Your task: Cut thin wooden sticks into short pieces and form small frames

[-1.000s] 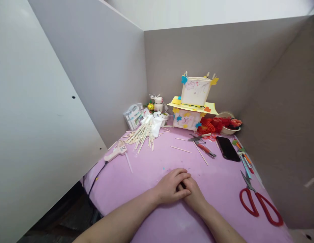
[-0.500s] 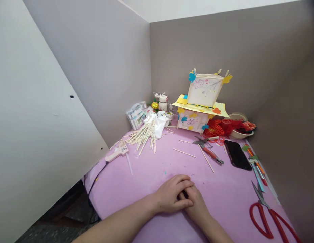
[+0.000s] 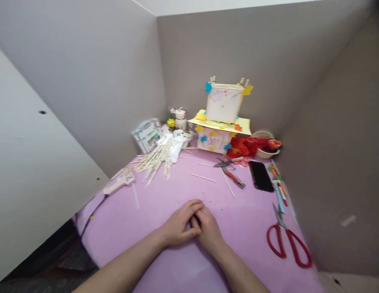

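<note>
My left hand (image 3: pixel 182 223) and my right hand (image 3: pixel 209 228) rest together on the purple tabletop (image 3: pixel 158 264). The left fingers lie folded over the right hand, covering part of its fingers. Both are closed, with no object visible in them. Beyond them, thin wooden sticks (image 3: pixel 203 178) lie scattered near red-handled pliers (image 3: pixel 233 177). At the back stands a two-tier paper and stick lantern (image 3: pixel 223 103), trimmed with yellow, blue and orange paper cutouts. Red-handled scissors (image 3: pixel 281 228) lie to the right of my hands.
A glue gun (image 3: pixel 120 182) with a cord lies at the left edge. Behind it are a bundle of sticks (image 3: pixel 157 158) and a marker case (image 3: pixel 148 136). A black phone (image 3: pixel 261 176), red cord (image 3: pixel 242 148) and a bowl (image 3: pixel 267 153) sit at right. Grey panels (image 3: pixel 253 49) enclose the table.
The view has swung to the right, so everything appears further left and more of the right panel shows. My hands stay clasped in the same place on the table.
</note>
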A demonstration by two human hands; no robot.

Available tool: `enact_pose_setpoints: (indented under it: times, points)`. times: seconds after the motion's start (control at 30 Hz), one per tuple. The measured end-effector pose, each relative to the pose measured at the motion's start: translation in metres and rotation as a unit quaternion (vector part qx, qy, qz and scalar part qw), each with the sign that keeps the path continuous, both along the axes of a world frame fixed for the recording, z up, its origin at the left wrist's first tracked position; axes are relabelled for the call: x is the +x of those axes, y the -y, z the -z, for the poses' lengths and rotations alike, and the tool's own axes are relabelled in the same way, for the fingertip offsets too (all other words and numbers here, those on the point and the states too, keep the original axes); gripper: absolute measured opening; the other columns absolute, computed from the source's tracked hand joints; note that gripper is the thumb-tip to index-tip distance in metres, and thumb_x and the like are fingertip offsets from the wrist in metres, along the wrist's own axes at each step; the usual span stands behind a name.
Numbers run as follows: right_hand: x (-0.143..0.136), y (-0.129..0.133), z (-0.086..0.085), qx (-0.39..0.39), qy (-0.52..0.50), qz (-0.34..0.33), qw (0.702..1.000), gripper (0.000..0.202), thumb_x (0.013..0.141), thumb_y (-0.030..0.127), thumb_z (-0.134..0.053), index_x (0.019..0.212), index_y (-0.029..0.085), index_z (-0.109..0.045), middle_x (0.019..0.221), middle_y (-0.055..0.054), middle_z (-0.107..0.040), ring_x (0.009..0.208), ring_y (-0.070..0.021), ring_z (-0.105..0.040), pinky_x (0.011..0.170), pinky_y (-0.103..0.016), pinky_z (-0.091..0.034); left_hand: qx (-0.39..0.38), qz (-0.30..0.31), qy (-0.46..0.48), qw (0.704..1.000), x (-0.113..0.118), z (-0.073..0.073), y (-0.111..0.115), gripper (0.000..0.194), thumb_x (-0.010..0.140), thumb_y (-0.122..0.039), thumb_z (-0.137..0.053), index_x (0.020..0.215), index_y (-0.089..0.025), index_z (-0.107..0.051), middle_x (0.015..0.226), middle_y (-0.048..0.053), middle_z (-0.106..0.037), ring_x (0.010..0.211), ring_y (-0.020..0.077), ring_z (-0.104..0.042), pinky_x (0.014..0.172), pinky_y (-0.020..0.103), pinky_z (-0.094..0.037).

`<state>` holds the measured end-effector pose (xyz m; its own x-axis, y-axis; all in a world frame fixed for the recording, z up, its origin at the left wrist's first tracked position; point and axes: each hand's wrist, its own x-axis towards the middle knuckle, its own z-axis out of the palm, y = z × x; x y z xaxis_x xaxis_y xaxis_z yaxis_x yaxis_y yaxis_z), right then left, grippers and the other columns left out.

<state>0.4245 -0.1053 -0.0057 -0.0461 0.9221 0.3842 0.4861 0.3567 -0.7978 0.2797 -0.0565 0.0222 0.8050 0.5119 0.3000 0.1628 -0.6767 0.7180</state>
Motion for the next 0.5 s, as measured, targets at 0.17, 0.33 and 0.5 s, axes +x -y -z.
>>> enact_pose_setpoints:
  times: [0.17,0.33,0.5]
  points:
    - [0.001,0.0,-0.008,-0.016,0.001,0.018,1.0,0.022,0.082,0.009,-0.048,0.092,0.02,-0.063,0.092,-0.005,-0.066,0.09,-0.0193,-0.058,0.082,-0.034,-0.047,0.005,-0.031,0.014,0.999,0.003,0.008,-0.003,0.065,0.087,-0.056,-0.045,0.139,-0.019,-0.032,0.138,0.016,-0.041,0.129,0.029,-0.039,0.108,0.047,-0.033]
    - [0.018,0.0,-0.016,-0.027,-0.058,0.008,0.998,0.022,0.082,0.012,-0.049,0.095,0.021,-0.065,0.096,-0.004,-0.068,0.092,-0.0166,-0.061,0.083,-0.03,-0.048,-0.017,-0.062,0.019,0.998,0.004,0.009,-0.002,0.058,0.087,-0.046,-0.051,0.136,-0.019,-0.033,0.135,0.016,-0.043,0.124,0.0284,-0.044,0.105,0.047,-0.038]
    - [0.126,-0.024,-0.04,-0.088,-0.037,0.342,0.935,0.028,0.086,0.027,-0.044,0.105,0.016,-0.061,0.106,-0.009,-0.066,0.096,-0.0186,-0.062,0.084,-0.03,-0.048,-0.039,-0.063,0.008,0.997,0.005,0.009,0.001,0.05,0.087,-0.032,-0.052,0.132,-0.019,-0.035,0.129,0.015,-0.046,0.113,0.0244,-0.054,0.097,0.043,-0.046]
